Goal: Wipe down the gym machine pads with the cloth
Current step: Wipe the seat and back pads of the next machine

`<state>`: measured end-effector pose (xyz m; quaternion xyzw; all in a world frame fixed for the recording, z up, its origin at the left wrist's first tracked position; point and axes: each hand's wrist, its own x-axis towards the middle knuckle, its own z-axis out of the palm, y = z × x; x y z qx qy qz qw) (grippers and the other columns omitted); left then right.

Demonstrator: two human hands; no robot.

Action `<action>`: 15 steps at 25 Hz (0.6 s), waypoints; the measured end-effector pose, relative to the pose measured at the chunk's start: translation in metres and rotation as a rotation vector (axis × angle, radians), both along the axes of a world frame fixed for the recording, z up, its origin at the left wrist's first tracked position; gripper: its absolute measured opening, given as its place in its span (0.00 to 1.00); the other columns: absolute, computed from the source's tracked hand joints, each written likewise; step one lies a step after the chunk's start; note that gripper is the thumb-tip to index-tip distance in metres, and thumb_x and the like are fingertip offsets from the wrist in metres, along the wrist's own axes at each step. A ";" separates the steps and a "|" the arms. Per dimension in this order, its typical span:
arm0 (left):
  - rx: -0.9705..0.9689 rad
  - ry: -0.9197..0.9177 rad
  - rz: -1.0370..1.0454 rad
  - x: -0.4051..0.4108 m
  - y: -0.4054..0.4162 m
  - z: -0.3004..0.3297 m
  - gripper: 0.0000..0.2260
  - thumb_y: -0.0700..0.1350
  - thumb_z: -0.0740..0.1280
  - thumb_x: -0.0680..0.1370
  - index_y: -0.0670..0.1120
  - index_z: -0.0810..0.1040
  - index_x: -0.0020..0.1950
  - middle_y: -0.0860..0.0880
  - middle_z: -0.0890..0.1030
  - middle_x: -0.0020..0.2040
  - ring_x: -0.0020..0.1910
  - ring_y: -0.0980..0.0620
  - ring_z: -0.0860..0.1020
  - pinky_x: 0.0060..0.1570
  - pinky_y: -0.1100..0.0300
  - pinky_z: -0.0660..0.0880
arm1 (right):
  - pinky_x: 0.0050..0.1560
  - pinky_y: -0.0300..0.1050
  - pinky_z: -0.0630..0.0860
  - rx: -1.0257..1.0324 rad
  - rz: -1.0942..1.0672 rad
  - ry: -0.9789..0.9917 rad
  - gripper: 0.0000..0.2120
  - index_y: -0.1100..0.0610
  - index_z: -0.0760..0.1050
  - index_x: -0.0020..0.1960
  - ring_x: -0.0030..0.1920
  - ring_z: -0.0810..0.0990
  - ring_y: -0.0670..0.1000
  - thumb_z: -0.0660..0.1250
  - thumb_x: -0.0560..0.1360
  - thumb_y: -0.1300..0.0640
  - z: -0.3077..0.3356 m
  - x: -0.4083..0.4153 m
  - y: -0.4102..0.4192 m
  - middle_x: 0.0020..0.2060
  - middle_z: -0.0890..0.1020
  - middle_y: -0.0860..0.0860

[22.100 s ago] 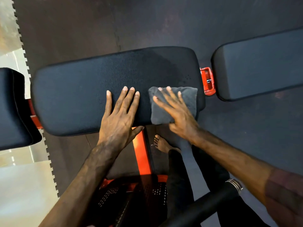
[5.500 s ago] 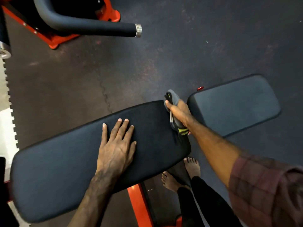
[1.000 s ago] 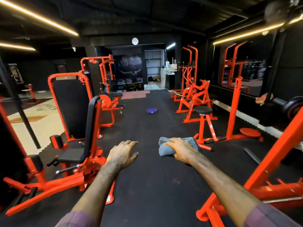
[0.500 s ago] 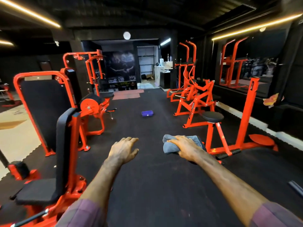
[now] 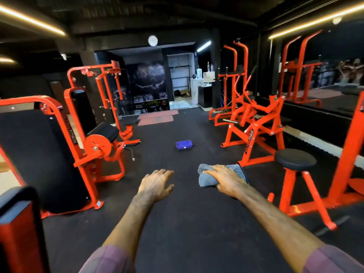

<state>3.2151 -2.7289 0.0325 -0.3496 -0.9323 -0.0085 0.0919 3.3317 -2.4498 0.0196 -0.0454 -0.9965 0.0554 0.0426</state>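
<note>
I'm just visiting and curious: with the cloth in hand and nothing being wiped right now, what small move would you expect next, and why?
Probably a step toward the round black seat pad at the right. The right hand grips the grey cloth in mid-air, touching no pad, and the left hand is empty.

A dark rubber floor runs between orange-framed machines toward a lit doorway in the far wall, with a blue tray lying mid-floor, a mirror wall along the right, and light strips on the black ceiling.
</note>
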 end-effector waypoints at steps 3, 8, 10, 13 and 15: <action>0.031 -0.024 0.016 -0.113 0.052 0.012 0.27 0.59 0.64 0.82 0.56 0.67 0.80 0.53 0.74 0.76 0.75 0.49 0.72 0.68 0.49 0.73 | 0.74 0.66 0.66 0.049 0.023 -0.029 0.35 0.41 0.65 0.79 0.78 0.64 0.55 0.65 0.76 0.64 0.017 -0.118 0.048 0.76 0.68 0.49; 0.039 -0.025 0.037 -0.295 0.138 -0.003 0.27 0.60 0.63 0.82 0.57 0.66 0.81 0.54 0.73 0.76 0.75 0.49 0.71 0.69 0.47 0.72 | 0.77 0.64 0.61 0.116 0.028 -0.056 0.36 0.42 0.62 0.81 0.80 0.60 0.54 0.66 0.77 0.64 0.006 -0.296 0.123 0.79 0.64 0.48; 0.017 -0.029 0.032 -0.377 0.177 -0.019 0.27 0.60 0.63 0.82 0.57 0.66 0.81 0.54 0.73 0.76 0.75 0.49 0.71 0.69 0.48 0.72 | 0.76 0.65 0.62 0.109 0.029 -0.045 0.37 0.41 0.62 0.81 0.79 0.61 0.54 0.66 0.77 0.64 -0.010 -0.380 0.162 0.78 0.65 0.48; 0.019 -0.051 0.015 -0.502 0.233 -0.034 0.27 0.60 0.63 0.82 0.57 0.65 0.81 0.53 0.73 0.77 0.75 0.49 0.71 0.69 0.48 0.72 | 0.76 0.65 0.63 0.115 0.017 -0.071 0.37 0.41 0.61 0.81 0.80 0.60 0.55 0.65 0.78 0.64 -0.023 -0.505 0.216 0.79 0.64 0.48; -0.002 -0.055 0.017 -0.577 0.266 -0.031 0.27 0.60 0.63 0.82 0.57 0.66 0.81 0.53 0.72 0.77 0.76 0.49 0.71 0.69 0.48 0.71 | 0.77 0.66 0.61 0.091 -0.010 -0.073 0.37 0.41 0.60 0.82 0.82 0.58 0.55 0.64 0.78 0.65 -0.026 -0.576 0.249 0.81 0.61 0.49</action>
